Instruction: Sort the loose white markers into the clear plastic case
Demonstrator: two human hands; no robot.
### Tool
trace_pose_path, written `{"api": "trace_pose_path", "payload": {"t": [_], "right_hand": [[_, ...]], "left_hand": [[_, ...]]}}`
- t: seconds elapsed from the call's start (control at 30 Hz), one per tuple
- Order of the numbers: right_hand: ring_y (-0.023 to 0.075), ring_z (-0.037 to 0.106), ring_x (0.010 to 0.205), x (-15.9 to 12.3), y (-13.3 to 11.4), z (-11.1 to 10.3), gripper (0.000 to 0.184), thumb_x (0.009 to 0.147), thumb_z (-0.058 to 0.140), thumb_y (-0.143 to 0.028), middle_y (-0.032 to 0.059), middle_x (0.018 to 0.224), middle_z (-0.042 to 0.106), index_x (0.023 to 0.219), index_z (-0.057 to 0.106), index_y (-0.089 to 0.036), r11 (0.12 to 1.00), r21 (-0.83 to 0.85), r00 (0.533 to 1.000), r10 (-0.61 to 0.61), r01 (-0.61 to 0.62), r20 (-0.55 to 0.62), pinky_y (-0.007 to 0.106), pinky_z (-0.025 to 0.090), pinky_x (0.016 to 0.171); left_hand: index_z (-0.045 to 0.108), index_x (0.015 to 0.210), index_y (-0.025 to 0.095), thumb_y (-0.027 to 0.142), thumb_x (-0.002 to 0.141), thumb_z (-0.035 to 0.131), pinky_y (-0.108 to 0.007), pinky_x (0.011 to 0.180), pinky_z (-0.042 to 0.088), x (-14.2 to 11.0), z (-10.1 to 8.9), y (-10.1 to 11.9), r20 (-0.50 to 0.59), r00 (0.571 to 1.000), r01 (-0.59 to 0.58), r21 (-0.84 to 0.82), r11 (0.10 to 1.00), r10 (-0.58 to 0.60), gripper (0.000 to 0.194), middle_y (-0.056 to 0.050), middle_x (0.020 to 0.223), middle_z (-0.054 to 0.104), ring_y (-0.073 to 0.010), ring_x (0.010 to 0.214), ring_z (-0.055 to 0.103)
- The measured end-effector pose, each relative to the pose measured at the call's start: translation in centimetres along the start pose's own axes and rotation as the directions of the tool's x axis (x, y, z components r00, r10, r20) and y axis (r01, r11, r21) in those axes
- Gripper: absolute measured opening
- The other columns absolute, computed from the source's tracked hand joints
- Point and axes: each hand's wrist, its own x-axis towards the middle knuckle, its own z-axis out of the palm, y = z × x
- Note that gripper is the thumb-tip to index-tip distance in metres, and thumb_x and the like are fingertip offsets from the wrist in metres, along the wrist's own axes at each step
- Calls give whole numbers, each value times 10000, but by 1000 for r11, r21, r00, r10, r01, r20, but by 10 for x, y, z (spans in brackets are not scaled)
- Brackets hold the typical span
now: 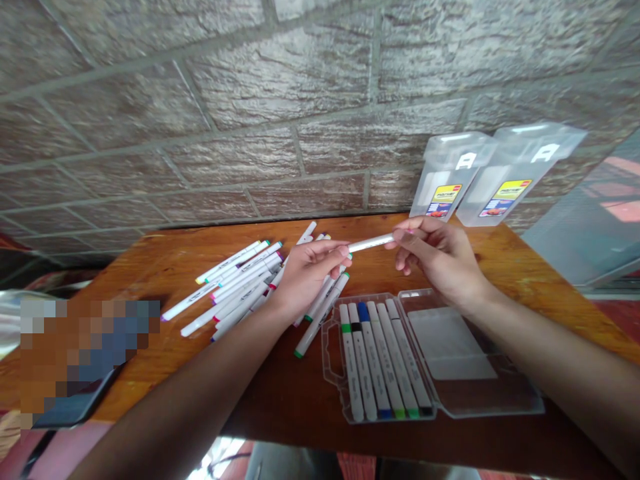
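Both my hands hold one white marker (371, 242) level above the wooden table (525, 273). My left hand (313, 267) pinches its left end and my right hand (440, 257) pinches its right end. Below them lies an open clear plastic case (450, 393) with several white markers (380, 360) side by side in its left half, their caps green, black and blue. A loose heap of several more markers (240, 280) is spread on the table left of my left hand.
Two clear plastic marker cases (453, 177) (515, 175) lean against the stone-pattern wall at the back right. A dark phone (75, 400) lies at the table's front left edge, beside a blurred patch. The table's front edge runs close to me.
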Motion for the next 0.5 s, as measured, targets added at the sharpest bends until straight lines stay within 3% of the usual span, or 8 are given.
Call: {"api": "trace_pose_path", "payload": {"t": [0.2,0.37,0.5], "right_hand": [[112,604,488,-2,-1,0,309,753,886,-433,24,758,738,873,716,-205,997,-67,998,-36,39,45,238,470,416],[119,593,456,-4,-4,5,335,686,929,-436,-7,608,674,830,736,-203,985,-172,997,-13,26,75,240,471,422],[127,598,489,-8,-1,6,298,696,922,-431,0,629,689,774,741,-209,956,-274,990,-78,109,122,258,480,473]], "left_hand": [[802,944,152,359,820,809,-211,579,415,-1,-1,0,-5,1000,-5,53,999,5,242,-44,744,719,-93,597,546],[803,925,148,367,819,811,-211,569,411,-2,-1,1,1,1000,0,131,991,0,243,-38,720,716,-103,600,569],[807,936,168,359,801,826,-232,585,434,-5,0,0,27,999,-27,172,985,23,235,-42,735,736,-135,623,614]]}}
